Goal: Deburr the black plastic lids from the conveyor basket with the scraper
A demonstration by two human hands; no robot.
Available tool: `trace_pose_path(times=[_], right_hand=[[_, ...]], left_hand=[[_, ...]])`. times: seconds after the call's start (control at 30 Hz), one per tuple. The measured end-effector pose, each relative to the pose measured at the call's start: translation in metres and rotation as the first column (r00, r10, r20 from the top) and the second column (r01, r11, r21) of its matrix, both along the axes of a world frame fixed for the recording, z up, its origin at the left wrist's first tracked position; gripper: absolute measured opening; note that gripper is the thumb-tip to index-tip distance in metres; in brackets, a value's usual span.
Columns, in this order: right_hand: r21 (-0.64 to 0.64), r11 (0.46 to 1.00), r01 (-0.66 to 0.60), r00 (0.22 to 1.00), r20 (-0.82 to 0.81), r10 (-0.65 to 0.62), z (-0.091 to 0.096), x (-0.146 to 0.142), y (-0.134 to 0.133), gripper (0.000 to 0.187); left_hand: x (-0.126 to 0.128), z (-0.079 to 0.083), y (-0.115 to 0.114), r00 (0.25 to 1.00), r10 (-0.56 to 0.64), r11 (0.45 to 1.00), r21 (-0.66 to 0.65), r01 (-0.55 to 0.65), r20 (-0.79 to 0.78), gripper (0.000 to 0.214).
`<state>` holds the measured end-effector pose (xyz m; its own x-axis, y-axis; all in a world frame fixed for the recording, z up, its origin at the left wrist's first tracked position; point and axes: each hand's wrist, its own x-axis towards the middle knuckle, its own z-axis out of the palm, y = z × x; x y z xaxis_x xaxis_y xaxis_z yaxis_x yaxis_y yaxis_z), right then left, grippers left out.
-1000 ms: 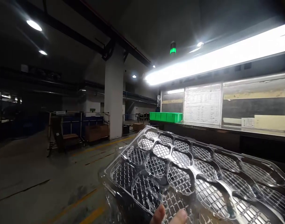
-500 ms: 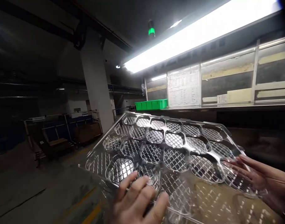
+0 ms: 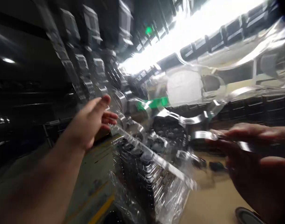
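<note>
A clear plastic tray (image 3: 165, 165) with rounded pockets is raised and tilted close before me, smeared by motion. At its left side, my left hand (image 3: 93, 118) has its fingers curled at the tray's edge, thumb uppermost. My right hand (image 3: 254, 149) grips the right part of the tray between thumb and fingers, blurred and partly in shadow. Beneath the tray stands a stack of similar clear trays (image 3: 144, 174), with crumpled clear plastic film (image 3: 175, 199) around its lower part.
A tan surface (image 3: 207, 205) lies at lower right, bearing a dark round object (image 3: 247, 216) at the bottom edge. Behind the tray are a green bin (image 3: 156, 103), a white paper sheet (image 3: 184, 87) and a bright lamp (image 3: 191, 34). Yellow floor marking (image 3: 102, 208) runs at lower left.
The clear tray has come up and tilted steeply toward me, uncovering the stack below. My left hand has moved from the tray's near edge up to its left side.
</note>
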<state>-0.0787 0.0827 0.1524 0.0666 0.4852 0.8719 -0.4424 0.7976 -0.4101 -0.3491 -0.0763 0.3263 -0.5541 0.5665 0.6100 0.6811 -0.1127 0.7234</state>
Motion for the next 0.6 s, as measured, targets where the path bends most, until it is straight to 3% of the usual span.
trace_pose_path(times=[0.07, 0.1, 0.23, 0.4, 0.6], right_hand=[[0.074, 0.985, -0.159, 0.985, -0.057, 0.163, 0.022, -0.014, -0.017, 0.039], [0.114, 0.971, -0.209, 0.978, 0.012, 0.209, 0.029, -0.021, -0.020, 0.036], [0.126, 0.950, -0.286, 0.944, 0.208, 0.256, 0.031, -0.040, -0.003, 0.032], [0.181, 0.949, -0.258, 0.941, 0.270, 0.204, 0.016, -0.053, 0.022, 0.041], [0.166, 0.971, -0.169, 0.955, 0.273, 0.120, 0.016, -0.063, 0.035, 0.046]], left_hand=[[0.003, 0.024, 0.007, 0.999, -0.029, 0.998, 0.064, 0.027, 0.033, 0.094], [0.006, 0.034, 0.011, 0.998, -0.036, 0.996, 0.089, 0.030, 0.058, 0.093], [0.021, 0.063, 0.029, 0.992, -0.013, 0.988, 0.154, -0.006, 0.124, 0.077], [0.049, 0.084, 0.049, 0.999, 0.029, 0.978, 0.206, -0.033, 0.022, 0.066], [0.070, 0.099, 0.077, 0.980, 0.127, 0.943, 0.324, -0.072, -0.152, 0.058]])
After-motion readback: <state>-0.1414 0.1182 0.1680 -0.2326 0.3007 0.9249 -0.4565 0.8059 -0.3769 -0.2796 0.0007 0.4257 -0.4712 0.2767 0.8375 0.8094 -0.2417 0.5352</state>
